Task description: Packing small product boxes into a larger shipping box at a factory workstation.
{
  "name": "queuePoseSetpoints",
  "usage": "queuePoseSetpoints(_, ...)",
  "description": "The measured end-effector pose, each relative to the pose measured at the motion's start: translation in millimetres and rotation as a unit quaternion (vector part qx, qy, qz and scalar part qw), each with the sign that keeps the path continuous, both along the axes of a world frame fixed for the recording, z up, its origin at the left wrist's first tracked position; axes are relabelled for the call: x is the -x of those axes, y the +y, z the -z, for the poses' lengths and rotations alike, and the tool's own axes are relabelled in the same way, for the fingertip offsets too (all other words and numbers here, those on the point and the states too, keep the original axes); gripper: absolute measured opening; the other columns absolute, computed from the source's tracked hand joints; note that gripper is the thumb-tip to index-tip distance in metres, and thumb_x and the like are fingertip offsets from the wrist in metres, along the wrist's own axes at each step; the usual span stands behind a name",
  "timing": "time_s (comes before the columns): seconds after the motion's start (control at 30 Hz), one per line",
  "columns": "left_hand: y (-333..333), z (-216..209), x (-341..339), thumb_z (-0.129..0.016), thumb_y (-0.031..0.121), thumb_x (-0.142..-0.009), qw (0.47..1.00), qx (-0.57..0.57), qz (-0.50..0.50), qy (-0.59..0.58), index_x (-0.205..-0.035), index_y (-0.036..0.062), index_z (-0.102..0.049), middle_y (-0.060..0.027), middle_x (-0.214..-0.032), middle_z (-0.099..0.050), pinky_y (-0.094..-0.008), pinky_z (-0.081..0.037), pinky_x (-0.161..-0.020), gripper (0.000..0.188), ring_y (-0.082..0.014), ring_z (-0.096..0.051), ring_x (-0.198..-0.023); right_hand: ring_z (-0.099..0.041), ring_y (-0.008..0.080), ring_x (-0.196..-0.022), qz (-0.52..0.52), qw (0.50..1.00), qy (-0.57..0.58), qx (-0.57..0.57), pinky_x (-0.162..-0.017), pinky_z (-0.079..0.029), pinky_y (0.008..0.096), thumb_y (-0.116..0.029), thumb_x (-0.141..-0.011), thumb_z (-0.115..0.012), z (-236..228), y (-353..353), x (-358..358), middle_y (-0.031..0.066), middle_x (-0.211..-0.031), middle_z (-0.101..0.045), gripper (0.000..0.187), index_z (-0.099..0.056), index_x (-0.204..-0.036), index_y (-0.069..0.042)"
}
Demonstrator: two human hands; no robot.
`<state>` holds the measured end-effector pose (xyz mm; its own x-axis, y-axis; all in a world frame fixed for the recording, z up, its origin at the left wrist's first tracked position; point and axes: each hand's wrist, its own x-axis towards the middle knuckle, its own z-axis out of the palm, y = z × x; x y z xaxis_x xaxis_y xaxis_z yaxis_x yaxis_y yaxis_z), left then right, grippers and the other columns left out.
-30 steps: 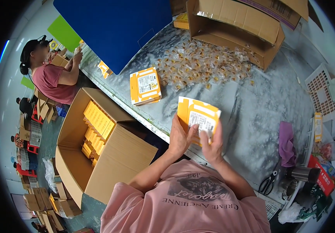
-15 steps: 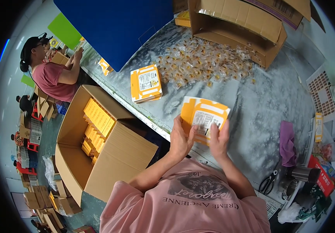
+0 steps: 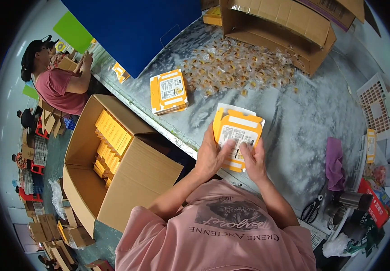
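Between my two hands is a flattened yellow-and-white carton (image 3: 238,131), held above the near edge of the table. My left hand (image 3: 212,156) grips its left side, thumb on the printed face. From the right, my right hand (image 3: 254,161) holds the other side with its thumb also on the face. White and yellow flaps stick out at the carton's top. A stack of similar flat cartons (image 3: 168,91) lies farther off to the left on the table. Behind them spreads a heap of small clear-wrapped pieces (image 3: 238,67).
Left of me stands an open cardboard box (image 3: 127,180) with rows of yellow boxes (image 3: 113,135) inside. A tipped cardboard box (image 3: 276,40) and a blue board (image 3: 136,31) stand at the back. Scissors (image 3: 312,210) and a purple cloth (image 3: 335,165) lie right. Another person (image 3: 61,86) works at left.
The carton has turned more upright in my hands, and its yellow and white flaps have spread apart at the top. My thumbs have moved closer together over its face.
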<state>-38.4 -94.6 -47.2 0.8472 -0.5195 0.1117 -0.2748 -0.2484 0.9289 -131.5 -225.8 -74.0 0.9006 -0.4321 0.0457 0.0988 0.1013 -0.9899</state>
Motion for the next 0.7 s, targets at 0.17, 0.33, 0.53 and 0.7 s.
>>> queuePoseSetpoints(0.17,7.0,4.3,11.0,-0.049,0.034,-0.102,0.995,-0.007,0.032,0.092,-0.147,0.0021,-0.025,-0.0231,-0.105,-0.067,-0.0401,-0.052,-0.082,0.061,-0.0348,-0.067,-0.092,-0.044,0.024,-0.129,0.05,0.991,-0.048,0.112,-0.108,-0.034,0.0349,-0.027,-0.105,-0.037,-17.1,1.9,-5.0,0.0209,-0.149,-0.035,0.067,0.001,-0.156,-0.004)
queuePoseSetpoints(0.33,6.4,-12.9,9.8,-0.044,0.032,-0.104,0.998,-0.031,0.023,0.039,-0.15,0.0065,-0.019,-0.0257,-0.104,-0.065,-0.0409,-0.051,-0.082,0.059,-0.0377,-0.066,-0.092,-0.043,0.0211,-0.13,0.041,0.996,-0.025,0.073,-0.107,-0.035,0.0321,-0.028,-0.107,-0.028,-14.6,-3.0,-3.6,0.0156,-0.147,-0.039,0.055,-0.013,-0.155,-0.004)
queuePoseSetpoints(0.53,-2.3,-1.3,7.9,-0.042,0.028,-0.105,0.998,0.026,-0.039,-0.033,-0.136,0.0041,-0.038,-0.022,-0.091,-0.065,-0.0394,-0.051,-0.073,0.039,-0.0339,-0.066,-0.081,-0.054,0.0141,-0.108,0.051,0.995,0.039,0.081,-0.094,-0.042,0.0292,-0.031,-0.108,-0.032,-26.5,-2.3,-7.5,0.0107,-0.121,-0.058,0.043,-0.04,-0.138,-0.002)
queuePoseSetpoints(0.7,2.8,-6.1,9.2,-0.041,0.027,-0.106,0.998,0.032,-0.053,0.008,-0.093,-0.0022,-0.057,-0.0132,-0.061,-0.053,-0.0341,-0.043,-0.054,0.036,-0.0179,-0.047,-0.055,-0.057,0.0116,-0.08,0.04,0.983,0.099,0.149,-0.072,-0.047,0.0274,-0.023,-0.107,-0.038,-13.0,-15.8,2.8,0.0082,-0.09,-0.063,0.028,-0.051,-0.119,-0.002)
